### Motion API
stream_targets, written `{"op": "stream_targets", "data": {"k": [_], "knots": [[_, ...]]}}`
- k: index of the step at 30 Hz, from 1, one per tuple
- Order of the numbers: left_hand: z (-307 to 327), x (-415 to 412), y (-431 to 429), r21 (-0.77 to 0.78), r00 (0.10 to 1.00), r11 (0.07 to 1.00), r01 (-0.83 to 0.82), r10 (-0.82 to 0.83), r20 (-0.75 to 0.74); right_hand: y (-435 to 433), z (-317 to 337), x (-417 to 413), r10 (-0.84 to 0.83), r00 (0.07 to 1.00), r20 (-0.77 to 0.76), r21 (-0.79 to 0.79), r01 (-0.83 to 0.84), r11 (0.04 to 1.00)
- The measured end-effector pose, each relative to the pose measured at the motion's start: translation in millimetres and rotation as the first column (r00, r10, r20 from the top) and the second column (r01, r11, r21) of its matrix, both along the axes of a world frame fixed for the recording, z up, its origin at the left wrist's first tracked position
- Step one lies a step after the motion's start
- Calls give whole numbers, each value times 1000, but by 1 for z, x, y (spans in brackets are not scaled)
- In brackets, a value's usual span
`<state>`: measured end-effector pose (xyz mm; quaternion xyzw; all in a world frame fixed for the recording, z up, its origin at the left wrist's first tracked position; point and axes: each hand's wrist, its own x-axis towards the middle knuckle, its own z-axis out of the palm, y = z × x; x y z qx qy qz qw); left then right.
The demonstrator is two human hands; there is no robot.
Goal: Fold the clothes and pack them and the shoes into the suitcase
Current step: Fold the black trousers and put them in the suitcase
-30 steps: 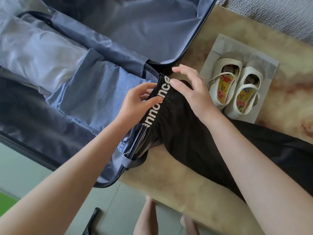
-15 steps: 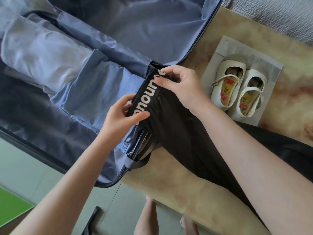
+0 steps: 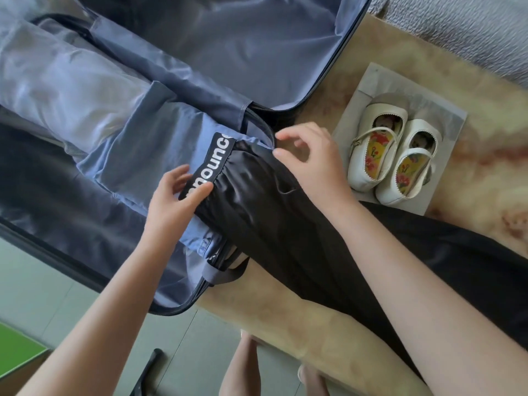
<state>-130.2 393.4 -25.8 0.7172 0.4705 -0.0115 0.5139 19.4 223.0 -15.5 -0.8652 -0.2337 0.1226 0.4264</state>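
pinching waistband [image 3: 213, 164] end: left hand [image 3: 171, 201]; right hand [image 3: 311, 164] loose-fingered, holding nothing, atop black trousers [image 3: 285, 238]; long axis trails down-right out of suitcase [image 3: 171, 310].

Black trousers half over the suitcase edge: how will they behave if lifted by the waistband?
Likely floppy: the trousers drape over the suitcase edge and wrinkle below the waistband, so the legs would probably hang and trail. The sheen suggests thin, fairly slippery cloth that may slide off the table. Probably light for their size.
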Motion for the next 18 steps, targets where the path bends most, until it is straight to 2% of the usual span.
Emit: {"op": "stream_targets", "data": {"k": [2,5,8,11,13,15,18], "knots": [[8,2,-7,213,996,976,51,-66,66,-43,4,-15,-79,994,-76,13,80,997],[20,11,-27,434,960,886,161,-243,140,-111,-10,-45,-212,945,-249,-153,178,972],[19,27,-55,603,840,709,365,-530,115,-158,-34,-76,-317,892,-323,-311,216,925],[10,43,-87,626,656,547,556,-751,74,-186,-57,-100,-332,897,-290,-393,205,896],[3,52,-108,633,520,404,661,-854,2,-199,-70,-111,-342,911,-229,-447,214,869],[-2,60,-123,595,413,266,758,-902,-123,-206,-77,-117,-329,930,-163,-463,222,858],[-12,70,-133,515,309,117,849,-901,-304,-215,-82,-126,-209,975,-73,-460,153,874]]}}
